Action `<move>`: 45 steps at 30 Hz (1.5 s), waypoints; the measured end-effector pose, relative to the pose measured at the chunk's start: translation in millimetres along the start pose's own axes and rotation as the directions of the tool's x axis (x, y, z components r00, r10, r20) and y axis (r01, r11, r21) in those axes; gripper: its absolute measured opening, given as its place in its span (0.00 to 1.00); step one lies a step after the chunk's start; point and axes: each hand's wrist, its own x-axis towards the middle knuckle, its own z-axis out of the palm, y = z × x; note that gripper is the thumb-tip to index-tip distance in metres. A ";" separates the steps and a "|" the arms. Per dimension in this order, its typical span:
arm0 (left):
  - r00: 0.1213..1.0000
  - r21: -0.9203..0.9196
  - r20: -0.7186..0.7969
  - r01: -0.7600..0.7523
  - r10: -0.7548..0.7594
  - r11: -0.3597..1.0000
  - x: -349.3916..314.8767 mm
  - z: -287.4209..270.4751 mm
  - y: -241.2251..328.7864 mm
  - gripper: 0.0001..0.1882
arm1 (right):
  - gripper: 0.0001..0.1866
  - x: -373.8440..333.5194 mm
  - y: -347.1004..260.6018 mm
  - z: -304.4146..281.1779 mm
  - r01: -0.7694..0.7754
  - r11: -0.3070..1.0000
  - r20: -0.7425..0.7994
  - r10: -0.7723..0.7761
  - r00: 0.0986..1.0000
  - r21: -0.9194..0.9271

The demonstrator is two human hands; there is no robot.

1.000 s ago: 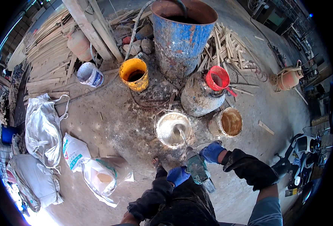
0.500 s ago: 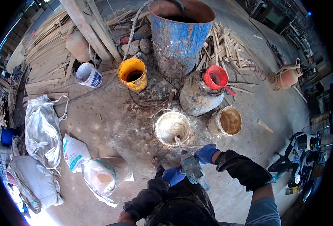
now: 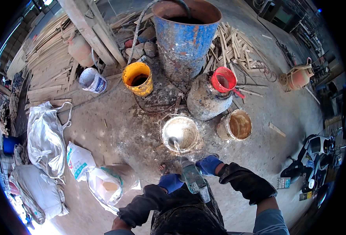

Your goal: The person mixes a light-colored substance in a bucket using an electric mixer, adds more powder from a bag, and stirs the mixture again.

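Observation:
Both my hands wear blue gloves and hold a grey-green mixing drill point(image 3: 192, 176) between them, tilted down and away from me. My left hand point(image 3: 170, 182) is closed at the drill's left side, and my right hand point(image 3: 209, 164) grips it on the right, near the front; the handles themselves are mostly covered. From the drill a pale, coated shaft point(image 3: 177, 147) runs into a bucket point(image 3: 196, 137) on the floor ahead. Whitish material coats the bucket's inside, and the shaft's lower end disappears in it.
Around the bucket stand a tan-coated bucket point(image 3: 222, 130), a stained round container point(image 3: 204, 105) with a red scoop point(image 3: 223, 80) on top, and a yellow bucket point(image 3: 142, 89). A blue drum point(image 3: 184, 47) rises behind. White sacks point(image 3: 98, 182) lie left; a motorbike point(image 3: 310, 160) stands right.
The drill and both hands have swung to the left. Inside the bucket, the shaft's lower end has shifted from the near right toward the left.

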 end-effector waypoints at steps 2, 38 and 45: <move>0.997 0.062 0.044 0.053 -0.056 0.997 3.7 -6.5 0.0 0.20 | 0.11 -0.2 -1.4 0.7 0.001 1.000 -0.068 0.001 0.998 0.023; 0.987 0.178 0.155 -0.073 0.045 0.981 59.7 -34.0 -1.3 0.18 | 0.09 -9.3 19.7 5.4 -0.165 0.978 -0.245 0.191 0.951 0.125; 0.966 0.201 0.232 -0.162 0.114 0.966 41.9 -53.2 7.7 0.18 | 0.12 -20.9 -2.6 5.3 -0.156 0.962 -0.169 0.196 0.966 0.224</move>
